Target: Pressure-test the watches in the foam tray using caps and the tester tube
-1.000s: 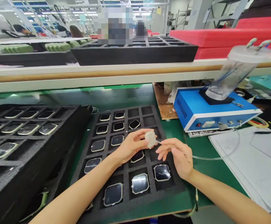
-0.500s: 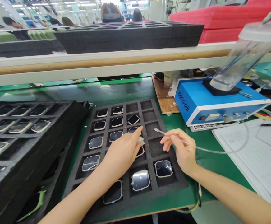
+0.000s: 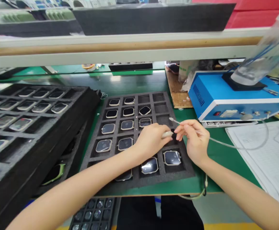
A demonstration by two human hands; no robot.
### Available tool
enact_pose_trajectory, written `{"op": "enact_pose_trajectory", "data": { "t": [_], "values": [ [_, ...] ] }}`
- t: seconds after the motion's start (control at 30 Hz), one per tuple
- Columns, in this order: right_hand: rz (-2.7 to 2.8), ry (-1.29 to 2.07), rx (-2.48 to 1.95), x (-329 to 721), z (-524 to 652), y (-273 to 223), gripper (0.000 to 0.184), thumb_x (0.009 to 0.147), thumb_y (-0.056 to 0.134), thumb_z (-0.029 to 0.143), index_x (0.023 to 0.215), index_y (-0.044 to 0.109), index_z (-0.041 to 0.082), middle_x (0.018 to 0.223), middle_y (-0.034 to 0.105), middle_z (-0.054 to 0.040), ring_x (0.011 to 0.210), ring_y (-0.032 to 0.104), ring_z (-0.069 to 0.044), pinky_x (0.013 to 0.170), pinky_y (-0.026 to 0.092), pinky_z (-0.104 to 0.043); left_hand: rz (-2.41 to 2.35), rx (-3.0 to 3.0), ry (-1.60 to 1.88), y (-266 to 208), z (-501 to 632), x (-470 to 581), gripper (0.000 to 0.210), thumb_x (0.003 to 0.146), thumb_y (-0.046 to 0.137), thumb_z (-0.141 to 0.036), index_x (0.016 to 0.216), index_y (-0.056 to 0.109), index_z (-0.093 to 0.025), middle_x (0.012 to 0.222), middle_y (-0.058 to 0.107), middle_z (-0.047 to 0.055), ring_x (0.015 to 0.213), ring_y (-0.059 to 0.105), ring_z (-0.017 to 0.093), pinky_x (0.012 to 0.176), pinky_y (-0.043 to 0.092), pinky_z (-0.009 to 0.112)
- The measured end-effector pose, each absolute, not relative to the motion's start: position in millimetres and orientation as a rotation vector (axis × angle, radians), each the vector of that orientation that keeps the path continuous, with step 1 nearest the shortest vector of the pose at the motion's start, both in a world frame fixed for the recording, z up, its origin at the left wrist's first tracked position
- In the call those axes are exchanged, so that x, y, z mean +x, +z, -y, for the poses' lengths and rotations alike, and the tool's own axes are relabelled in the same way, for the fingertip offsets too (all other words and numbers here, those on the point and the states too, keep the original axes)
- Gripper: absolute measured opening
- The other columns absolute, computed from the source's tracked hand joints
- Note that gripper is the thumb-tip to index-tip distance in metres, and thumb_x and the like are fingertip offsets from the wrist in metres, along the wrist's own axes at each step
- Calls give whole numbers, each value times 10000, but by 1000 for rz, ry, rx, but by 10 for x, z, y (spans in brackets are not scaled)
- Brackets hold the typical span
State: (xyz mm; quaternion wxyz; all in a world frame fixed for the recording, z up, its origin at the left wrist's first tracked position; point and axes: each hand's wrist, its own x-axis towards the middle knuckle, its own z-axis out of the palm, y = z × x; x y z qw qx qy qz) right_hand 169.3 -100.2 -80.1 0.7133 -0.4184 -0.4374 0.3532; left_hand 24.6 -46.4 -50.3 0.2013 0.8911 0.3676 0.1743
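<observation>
My left hand [image 3: 151, 140] reaches over a black foam tray [image 3: 139, 182], fingers curled together. A pale cover, perhaps a finger cot, shows at its fingertips; whether they pinch anything is hidden. Right beside it, my right hand [image 3: 194, 137] grips a thin clear tube [image 3: 228, 145] whose pale tip [image 3: 173, 120] points up and left over the tray's right column. Square watch bodies with dark screens lie in many tray pockets, such as one watch [image 3: 172, 157] just below the hands. Another watch [image 3: 144, 110] sits turned askew. Several pockets in the right columns hold nothing.
Stacked foam trays [image 3: 41, 127] with more watches stand at the left. At the right are a blue box-shaped device [image 3: 237, 102] carrying a clear cylinder [image 3: 257, 60], and paper sheets [image 3: 257, 153]. A shelf edge [image 3: 120, 48] crosses behind. Below the table is another tray [image 3: 96, 214].
My left hand has gone from pointing over the middle of the tray to curled fingers beside my right hand. The right hand keeps the tube. The view has tilted downward.
</observation>
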Motion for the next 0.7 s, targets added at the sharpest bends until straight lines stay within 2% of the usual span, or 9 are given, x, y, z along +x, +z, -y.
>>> {"op": "enact_pose_trajectory", "data": {
  "t": [0.07,0.13,0.37,0.47,0.6,0.7],
  "values": [
    [974,766,-911,1713,992,-819,99,847,535,186,816,627,167,666,681,-9,452,578,-99,424,440,-216,-885,2407,315,-439,415,340,156,803,596,-262,771,716,-168,596,627,-17,585,550,143,549,359,237],
    [988,755,-902,1726,983,-828,99,845,537,182,814,630,163,670,684,-11,454,583,-102,424,442,-218,-765,2327,178,-359,340,391,213,813,564,-262,700,708,-152,522,557,-38,533,500,116,502,311,222],
    [977,754,-909,1741,984,-819,95,841,539,190,810,626,167,662,678,-3,437,572,-97,416,443,-217,-858,2203,93,-250,307,347,176,735,621,-231,856,691,-125,721,674,21,655,579,157,552,367,227],
    [964,762,-915,1740,986,-811,95,843,538,197,807,621,166,660,673,-4,440,568,-97,419,442,-218,-750,2376,69,-244,419,272,224,684,666,-185,903,700,-150,713,674,10,607,560,155,539,339,236],
    [970,769,-916,1733,991,-798,98,849,534,209,807,614,170,650,662,1,437,560,-94,418,433,-217,-739,2449,97,-225,553,190,236,754,576,-113,948,699,-168,707,683,2,541,523,129,541,335,235],
    [975,773,-930,1729,995,-792,104,850,529,212,807,614,170,646,657,2,438,556,-95,421,432,-221,-785,2418,85,-195,591,161,230,774,612,-193,986,699,-168,742,703,10,545,521,127,540,340,231]
  ]
}}
